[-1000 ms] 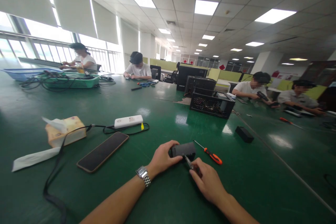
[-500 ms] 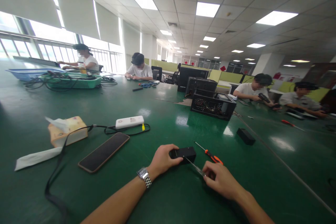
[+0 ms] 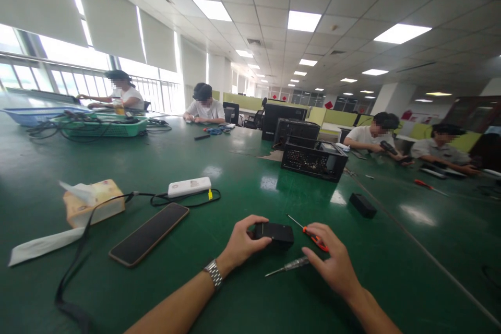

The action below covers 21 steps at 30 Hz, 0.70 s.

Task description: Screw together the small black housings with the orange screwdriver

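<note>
A small black box [image 3: 277, 234] is gripped at its left end by my left hand [image 3: 243, 242], thumb in front and fingers behind. To its right, my right hand [image 3: 332, 258] is spread, thumb apart from the fingers. Its fingertips are over the handle of an orange-and-black screwdriver [image 3: 318, 242], whose shaft points up and left; whether they touch it I cannot tell. A clear-handled screwdriver [image 3: 291, 265] lies on the green table beside my right thumb, its tip pointing left.
On the left are a phone [image 3: 149, 234], a tissue pack [image 3: 94, 203], a white device [image 3: 189, 187] and a black cable. A second black block [image 3: 362, 205] lies right, beyond it a red screwdriver [image 3: 424, 184]. Computer cases [image 3: 314, 159], baskets [image 3: 105, 126] and several people are farther back.
My right hand has let go of the clear-handled screwdriver, now on the table, and has opened and moved up to the orange one. My left hand still holds the box.
</note>
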{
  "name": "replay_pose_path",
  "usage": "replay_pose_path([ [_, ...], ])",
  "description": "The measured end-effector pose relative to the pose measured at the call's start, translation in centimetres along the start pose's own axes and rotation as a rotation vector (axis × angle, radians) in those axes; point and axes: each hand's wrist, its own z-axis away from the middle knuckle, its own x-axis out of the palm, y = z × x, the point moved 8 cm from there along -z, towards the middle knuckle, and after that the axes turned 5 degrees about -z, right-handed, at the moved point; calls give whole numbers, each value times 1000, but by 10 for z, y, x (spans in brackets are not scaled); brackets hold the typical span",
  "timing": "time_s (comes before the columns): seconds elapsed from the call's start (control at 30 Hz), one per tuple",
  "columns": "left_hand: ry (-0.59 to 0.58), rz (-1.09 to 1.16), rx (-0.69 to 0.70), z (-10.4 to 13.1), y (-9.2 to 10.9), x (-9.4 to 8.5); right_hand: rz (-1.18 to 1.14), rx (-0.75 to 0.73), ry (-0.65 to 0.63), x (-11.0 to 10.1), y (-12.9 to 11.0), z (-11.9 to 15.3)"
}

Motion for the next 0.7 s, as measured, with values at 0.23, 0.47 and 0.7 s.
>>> replay_pose_path([
  [0.23,-208,408,-56,4,0,29,78,-206,-196,25,-18,7],
  [0.47,-82,210,-30,-2,-10,5,95,-10,243,-42,36,-1],
  [0.7,49,-70,11,-7,-15,-15,401,693,750,-158,168,63],
])
